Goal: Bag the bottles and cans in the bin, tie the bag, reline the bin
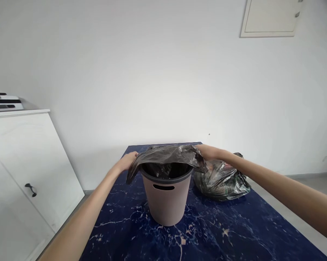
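Observation:
A pinkish-beige trash can (166, 203) with a dark rim and a slot handle stands upright on the blue marbled table. Over its mouth lies a black trash bag (166, 155), partly hanging down inside and spread out past the rim on both sides. My left hand (128, 160) grips the bag's left edge, its fingertips partly hidden by the plastic. On the other side my right hand (206, 151) is closed on the bag's right edge, with most of its fingers behind the film.
A filled dark plastic bag (223, 181) rests on the table (120, 232) right of the can, beneath my right forearm. To the left stands a white cabinet (30, 163) with items on top. A white wall (163, 72) rises behind the table.

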Action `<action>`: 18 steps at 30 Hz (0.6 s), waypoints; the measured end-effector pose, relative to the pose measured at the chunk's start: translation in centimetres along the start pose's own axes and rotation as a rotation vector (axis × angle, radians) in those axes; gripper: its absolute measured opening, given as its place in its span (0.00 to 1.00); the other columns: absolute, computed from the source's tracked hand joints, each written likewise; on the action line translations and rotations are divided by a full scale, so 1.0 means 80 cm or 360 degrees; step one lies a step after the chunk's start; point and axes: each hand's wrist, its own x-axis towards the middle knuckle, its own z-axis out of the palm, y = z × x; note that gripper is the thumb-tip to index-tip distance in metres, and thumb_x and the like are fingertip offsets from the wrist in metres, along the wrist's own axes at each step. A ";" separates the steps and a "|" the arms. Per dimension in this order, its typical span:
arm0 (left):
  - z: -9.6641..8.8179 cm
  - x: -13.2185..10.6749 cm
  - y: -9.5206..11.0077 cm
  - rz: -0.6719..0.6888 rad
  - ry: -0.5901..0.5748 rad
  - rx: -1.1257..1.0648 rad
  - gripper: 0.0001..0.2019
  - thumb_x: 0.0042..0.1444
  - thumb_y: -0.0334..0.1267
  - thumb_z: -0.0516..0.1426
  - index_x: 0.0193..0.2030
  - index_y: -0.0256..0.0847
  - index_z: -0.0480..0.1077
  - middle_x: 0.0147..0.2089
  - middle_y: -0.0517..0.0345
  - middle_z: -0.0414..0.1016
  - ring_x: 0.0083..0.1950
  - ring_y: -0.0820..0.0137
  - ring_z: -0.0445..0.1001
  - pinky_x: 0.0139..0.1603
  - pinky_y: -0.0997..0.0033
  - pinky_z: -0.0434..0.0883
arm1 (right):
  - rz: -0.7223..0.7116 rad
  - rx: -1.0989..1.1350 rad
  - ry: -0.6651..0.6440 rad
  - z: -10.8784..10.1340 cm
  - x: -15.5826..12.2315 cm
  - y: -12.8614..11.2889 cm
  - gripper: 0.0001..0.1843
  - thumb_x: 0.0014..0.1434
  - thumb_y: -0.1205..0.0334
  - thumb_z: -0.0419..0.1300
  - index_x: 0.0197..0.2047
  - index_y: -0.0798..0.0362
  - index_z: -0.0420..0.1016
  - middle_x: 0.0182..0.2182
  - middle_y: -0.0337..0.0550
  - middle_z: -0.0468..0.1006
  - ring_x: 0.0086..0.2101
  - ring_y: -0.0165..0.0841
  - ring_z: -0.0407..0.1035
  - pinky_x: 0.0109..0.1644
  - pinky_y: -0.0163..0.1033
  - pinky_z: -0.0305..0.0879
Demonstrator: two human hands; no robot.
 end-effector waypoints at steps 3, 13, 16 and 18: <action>-0.012 -0.011 0.018 0.0112 0.0192 -0.0038 0.20 0.76 0.54 0.55 0.60 0.39 0.74 0.60 0.46 0.79 0.58 0.58 0.79 0.63 0.48 0.76 | 0.0163 0.0089 0.0142 -0.021 -0.010 -0.010 0.18 0.74 0.51 0.58 0.54 0.53 0.83 0.51 0.61 0.87 0.48 0.50 0.83 0.51 0.55 0.79; -0.032 -0.121 0.089 0.0370 -0.0091 0.0099 0.24 0.66 0.68 0.60 0.49 0.51 0.80 0.38 0.56 0.79 0.39 0.60 0.76 0.42 0.61 0.73 | -0.0194 0.0617 0.0014 -0.064 -0.075 -0.112 0.23 0.68 0.43 0.68 0.59 0.45 0.80 0.47 0.45 0.87 0.48 0.42 0.81 0.53 0.48 0.78; -0.027 -0.153 0.094 0.0535 -0.0117 0.0188 0.17 0.67 0.62 0.62 0.40 0.53 0.81 0.36 0.57 0.76 0.35 0.63 0.73 0.39 0.62 0.72 | -0.0355 0.0478 0.0146 -0.059 -0.110 -0.124 0.12 0.69 0.50 0.69 0.52 0.44 0.83 0.49 0.44 0.86 0.47 0.40 0.80 0.51 0.46 0.77; -0.023 -0.172 0.091 0.0686 -0.0023 0.0225 0.14 0.69 0.58 0.62 0.39 0.55 0.82 0.41 0.55 0.77 0.39 0.63 0.74 0.41 0.62 0.74 | -0.0506 0.0330 0.0180 -0.052 -0.135 -0.131 0.06 0.73 0.54 0.66 0.49 0.45 0.81 0.46 0.44 0.84 0.43 0.37 0.79 0.46 0.44 0.77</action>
